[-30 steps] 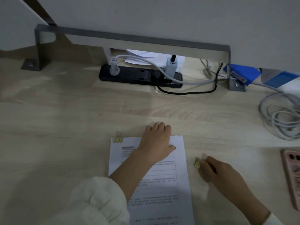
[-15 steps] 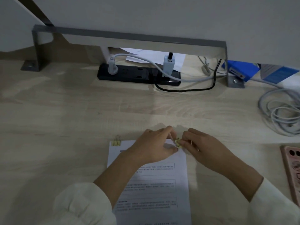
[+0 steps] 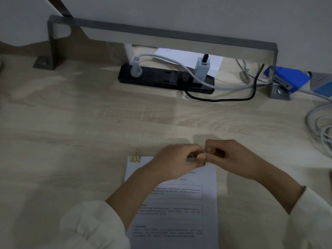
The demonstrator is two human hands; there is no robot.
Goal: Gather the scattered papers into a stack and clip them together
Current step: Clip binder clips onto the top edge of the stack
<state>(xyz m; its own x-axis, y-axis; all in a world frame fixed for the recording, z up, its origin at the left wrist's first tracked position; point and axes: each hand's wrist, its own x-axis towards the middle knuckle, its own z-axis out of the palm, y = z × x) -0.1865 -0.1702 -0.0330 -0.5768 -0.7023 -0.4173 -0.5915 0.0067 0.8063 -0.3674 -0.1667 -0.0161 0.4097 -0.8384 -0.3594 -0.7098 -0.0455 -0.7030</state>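
Note:
A stack of printed white papers (image 3: 172, 203) lies on the wooden desk in front of me. A yellow binder clip (image 3: 135, 157) grips its top left corner. My left hand (image 3: 177, 161) pinches the top right edge of the stack. My right hand (image 3: 231, 157) meets it there, fingers closed on a second binder clip (image 3: 208, 150). Only that clip's wire handle shows between the fingertips. Whether the clip bites the paper is hidden by my fingers.
A black power strip (image 3: 165, 79) with plugs and cables sits at the back under a grey metal stand (image 3: 161, 33). Coiled grey cable (image 3: 319, 126) lies at the right edge. Blue boxes (image 3: 287, 78) stand at the back right.
My right hand picked the second clip up from the desk right of the stack and brought it to the top right corner. My left hand shifted from lying flat on the paper to pinching its edge.

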